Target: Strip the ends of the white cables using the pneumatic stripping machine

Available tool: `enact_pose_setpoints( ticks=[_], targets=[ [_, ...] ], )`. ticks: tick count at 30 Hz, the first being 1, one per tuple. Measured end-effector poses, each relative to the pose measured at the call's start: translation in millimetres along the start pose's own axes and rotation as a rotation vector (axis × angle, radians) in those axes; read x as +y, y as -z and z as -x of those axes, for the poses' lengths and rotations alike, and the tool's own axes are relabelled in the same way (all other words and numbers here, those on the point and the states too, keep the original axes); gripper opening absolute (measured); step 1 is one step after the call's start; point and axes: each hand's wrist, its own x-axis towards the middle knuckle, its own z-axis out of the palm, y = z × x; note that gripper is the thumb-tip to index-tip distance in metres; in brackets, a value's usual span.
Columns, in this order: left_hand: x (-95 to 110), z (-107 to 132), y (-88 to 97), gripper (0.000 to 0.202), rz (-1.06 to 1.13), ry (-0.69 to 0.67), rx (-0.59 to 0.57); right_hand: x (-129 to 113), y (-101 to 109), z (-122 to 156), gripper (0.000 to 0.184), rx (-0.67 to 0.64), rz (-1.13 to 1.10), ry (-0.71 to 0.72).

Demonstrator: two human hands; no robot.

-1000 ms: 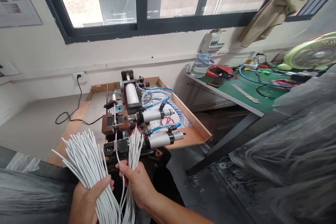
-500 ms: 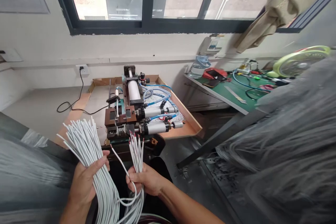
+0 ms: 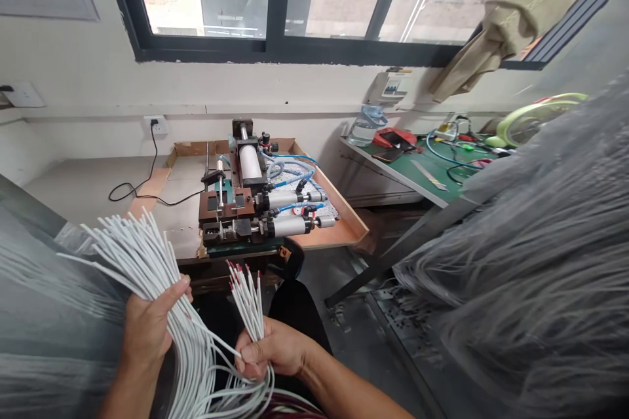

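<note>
A thick bundle of white cables (image 3: 142,255) is gripped in my left hand (image 3: 150,321), its cut ends fanned up and to the left. My right hand (image 3: 275,350) is closed around a smaller bunch of white cables (image 3: 248,301) whose tips show red. Between thumb and finger, the right hand also pinches a single white cable (image 3: 216,335) that runs across to the large bundle. Both bunches hang down toward my lap, where their lower lengths overlap. Beyond the hands stands a pneumatic machine (image 3: 246,203) with silver cylinders and blue hoses.
The machine sits in a shallow wooden tray (image 3: 344,213) on a bench. At the right is a green-topped table (image 3: 417,173) with a water jug (image 3: 367,126), tools and cords. Plastic-wrapped cable bundles (image 3: 540,262) hang at the right, with more plastic sheeting (image 3: 44,314) at the left.
My left hand and the large bundle have shifted left and tilted further over. The single cable, earlier curling up beside the small bunch, now stretches from the right hand's pinch to the large bundle.
</note>
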Motion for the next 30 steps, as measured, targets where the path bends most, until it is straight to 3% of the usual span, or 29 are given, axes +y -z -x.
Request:
enact_pose_setpoints(
  ticks=[5,11,18,22,25,30],
  targets=[
    [-5.1,4.6,-4.3,0.016,-0.043,0.108,-0.142,2.3,5.1,-5.0,0.032,-0.101,-0.012,-0.066],
    [-1.8,12.0,-12.2,0.021,-0.062,0.116,-0.220,1.4,7.1,-11.2,0.027,-0.222,-0.062,-0.120],
    [-0.3,14.8,-21.0,0.016,-0.078,0.098,-0.227,6.3,13.1,-13.1,0.022,-0.285,-0.102,-0.131],
    [-3.4,16.2,-23.3,0.015,-0.082,0.047,-0.141,4.0,12.4,-12.4,0.023,-0.281,-0.135,-0.136],
    [-6.7,12.0,-21.0,0.015,-0.069,-0.007,-0.041,4.3,12.5,-9.3,0.026,-0.196,-0.157,-0.107],
    [-8.2,-2.5,-14.5,0.015,0.028,0.018,0.022,17.7,26.3,-1.2,0.029,0.230,-0.245,0.154]
  ],
)
